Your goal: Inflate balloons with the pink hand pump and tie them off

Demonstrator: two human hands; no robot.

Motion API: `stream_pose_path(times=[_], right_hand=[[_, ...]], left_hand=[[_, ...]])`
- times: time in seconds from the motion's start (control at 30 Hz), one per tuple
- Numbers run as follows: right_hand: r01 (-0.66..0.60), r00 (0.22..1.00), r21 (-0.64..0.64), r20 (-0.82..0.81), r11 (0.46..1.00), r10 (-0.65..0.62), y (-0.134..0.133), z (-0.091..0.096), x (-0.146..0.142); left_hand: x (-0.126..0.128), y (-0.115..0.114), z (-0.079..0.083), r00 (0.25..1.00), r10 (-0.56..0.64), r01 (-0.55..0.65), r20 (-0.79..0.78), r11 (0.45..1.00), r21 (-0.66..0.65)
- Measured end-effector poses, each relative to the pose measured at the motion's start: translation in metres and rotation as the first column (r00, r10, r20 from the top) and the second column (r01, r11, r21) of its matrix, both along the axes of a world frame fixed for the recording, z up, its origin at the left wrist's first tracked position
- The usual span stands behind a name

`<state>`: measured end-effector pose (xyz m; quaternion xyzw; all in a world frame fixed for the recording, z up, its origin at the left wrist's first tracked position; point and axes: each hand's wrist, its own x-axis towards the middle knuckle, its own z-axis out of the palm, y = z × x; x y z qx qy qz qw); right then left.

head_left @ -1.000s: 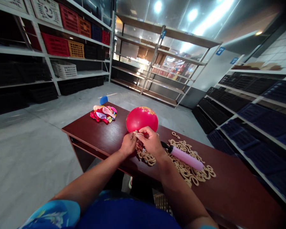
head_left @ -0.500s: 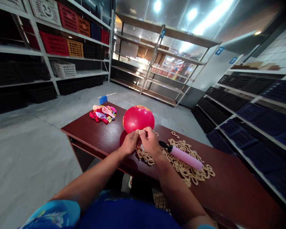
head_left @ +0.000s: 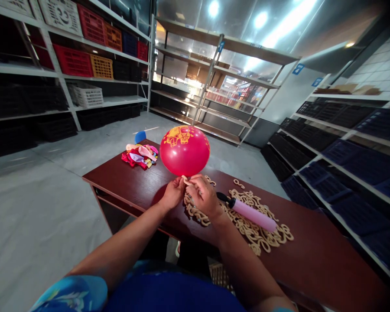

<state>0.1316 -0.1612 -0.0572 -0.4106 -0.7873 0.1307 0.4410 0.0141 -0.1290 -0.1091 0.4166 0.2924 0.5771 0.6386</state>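
Note:
An inflated red balloon (head_left: 184, 150) with a yellow print stands upright above the dark wooden table (head_left: 130, 184). My left hand (head_left: 172, 193) and my right hand (head_left: 203, 195) meet just under it, fingers pinched at its neck together with a small beige clip. Beneath my right hand lies a heap of beige plastic clips (head_left: 253, 221). A pink hand pump (head_left: 248, 212) with a black nozzle rests on that heap, right of my right hand.
A pile of uninflated coloured balloons (head_left: 139, 155) lies at the table's far left corner. Metal shelving with red, orange and black crates lines the left wall. Dark blue bins fill racks on the right. Grey concrete floor surrounds the table.
The balloon has risen and tipped upright, its yellow print now facing me. Both hands stayed pinched at its neck and shifted slightly left.

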Motion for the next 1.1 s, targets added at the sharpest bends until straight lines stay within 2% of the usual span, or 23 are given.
stream_pose_path(times=[0.13, 0.27, 0.37, 0.43, 0.53, 0.67, 0.77, 0.87, 0.93, 1.0, 1.1], right_hand=[[0.054, 0.974, -0.164, -0.209, 0.985, -0.088, 0.005, -0.005, 0.002], [-0.111, 0.926, -0.329, -0.378, 0.938, -0.023, 0.009, -0.01, 0.001], [-0.169, 0.857, -0.406, -0.511, 0.898, -0.07, 0.01, -0.012, -0.001], [-0.115, 0.862, -0.417, -0.492, 0.902, -0.118, 0.01, -0.013, -0.003], [-0.035, 0.913, -0.376, -0.388, 0.926, -0.123, 0.009, -0.013, -0.004], [0.05, 0.943, -0.352, -0.291, 0.935, -0.16, 0.009, -0.014, -0.004], [0.067, 0.954, -0.347, -0.251, 0.935, -0.161, 0.009, -0.016, -0.005], [0.053, 0.947, -0.376, -0.276, 0.925, -0.166, 0.009, -0.018, -0.009], [0.006, 0.895, -0.438, -0.398, 0.899, -0.2, 0.011, -0.019, -0.012], [-0.069, 0.796, -0.485, -0.553, 0.872, -0.245, 0.014, -0.02, -0.014], [-0.115, 0.65, -0.482, -0.698, 0.869, -0.302, 0.023, -0.021, -0.014]], left_hand=[[0.003, -0.005, 0.001, 0.998, -0.011, 0.016, 0.065, 0.997, -0.075], [0.004, -0.007, 0.0, 0.995, -0.003, 0.011, 0.102, 0.997, -0.08], [0.004, -0.005, -0.003, 0.99, -0.015, 0.02, 0.141, 0.999, -0.036], [0.004, -0.004, -0.005, 0.992, -0.027, 0.026, 0.125, 1.0, 0.003], [0.004, -0.001, -0.009, 0.999, -0.018, 0.018, 0.047, 1.0, 0.02], [0.005, 0.0, -0.014, 0.991, 0.091, -0.088, -0.101, 0.995, 0.041], [0.003, 0.0, -0.015, 0.958, 0.174, -0.164, -0.229, 0.985, 0.062], [0.001, -0.002, -0.012, 0.951, 0.152, -0.138, -0.269, 0.988, 0.071], [0.0, -0.004, -0.008, 0.965, 0.1, -0.08, -0.242, 0.993, 0.089], [-0.001, -0.007, -0.003, 0.979, 0.02, -0.002, -0.202, 0.996, 0.089], [-0.003, -0.015, 0.006, 0.981, -0.144, 0.143, -0.132, 0.99, -0.015]])
